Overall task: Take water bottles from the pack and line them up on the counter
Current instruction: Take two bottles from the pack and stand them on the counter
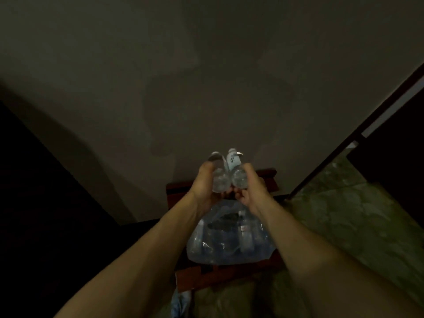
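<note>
Dim light. Left hand (204,187) grips one water bottle (219,177), right hand (249,191) grips another bottle (236,171), side by side, touching, raised above the plastic-wrapped pack (229,237) on a red-brown stool (202,277).

We extend both forearms forward, side by side. Our left hand (203,187) and right hand (249,189) are raised, fingers curled, each gripping one item.

Two hands, the left hand (204,187) and right hand (249,191), two lifted water bottles (219,177) (238,173), one plastic-wrapped pack (229,239); bottles inside cannot be counted.
</note>
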A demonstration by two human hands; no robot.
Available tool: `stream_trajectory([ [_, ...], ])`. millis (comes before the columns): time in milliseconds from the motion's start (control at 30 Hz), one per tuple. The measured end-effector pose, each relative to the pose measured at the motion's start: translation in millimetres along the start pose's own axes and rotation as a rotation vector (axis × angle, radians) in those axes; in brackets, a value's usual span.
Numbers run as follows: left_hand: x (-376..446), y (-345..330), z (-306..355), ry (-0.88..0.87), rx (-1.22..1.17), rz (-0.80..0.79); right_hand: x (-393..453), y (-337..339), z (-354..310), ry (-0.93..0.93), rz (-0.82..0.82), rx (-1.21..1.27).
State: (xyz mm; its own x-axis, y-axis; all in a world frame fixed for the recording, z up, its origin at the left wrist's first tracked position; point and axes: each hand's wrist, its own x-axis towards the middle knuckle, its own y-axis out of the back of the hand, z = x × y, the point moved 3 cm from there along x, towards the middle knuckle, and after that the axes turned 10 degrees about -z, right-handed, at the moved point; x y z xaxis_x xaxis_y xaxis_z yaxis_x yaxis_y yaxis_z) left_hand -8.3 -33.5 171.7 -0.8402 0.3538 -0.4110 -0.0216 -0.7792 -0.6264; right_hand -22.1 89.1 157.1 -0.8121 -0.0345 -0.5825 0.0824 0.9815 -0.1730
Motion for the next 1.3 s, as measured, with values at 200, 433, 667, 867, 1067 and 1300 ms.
stream_trajectory([
  [200, -47, 4, 28, -0.2, -0.003, -0.028, -37, -30, -26, 0.122, -0.401, 0.116],
  [433, -110, 4, 79, -0.553, 0.303, 0.141, -87, -99, -73, 0.303, -0.727, 0.229],
  [667, -171, 14, 140, -0.769, 0.615, 0.293, -128, -166, -96, 0.376, -0.783, 0.188],
  [867, -224, 49, 189, -0.894, 0.715, 0.353, -155, -234, -96, 0.405, -0.913, 0.219],
  [1067, -275, 100, 246, -0.87, 0.682, 0.326, -180, -323, -88, 0.48, -0.943, 0.203],
  [1300, -325, 149, 299, -0.842, 0.645, 0.292, -204, -414, -73, 0.613, -0.914, 0.247],
])
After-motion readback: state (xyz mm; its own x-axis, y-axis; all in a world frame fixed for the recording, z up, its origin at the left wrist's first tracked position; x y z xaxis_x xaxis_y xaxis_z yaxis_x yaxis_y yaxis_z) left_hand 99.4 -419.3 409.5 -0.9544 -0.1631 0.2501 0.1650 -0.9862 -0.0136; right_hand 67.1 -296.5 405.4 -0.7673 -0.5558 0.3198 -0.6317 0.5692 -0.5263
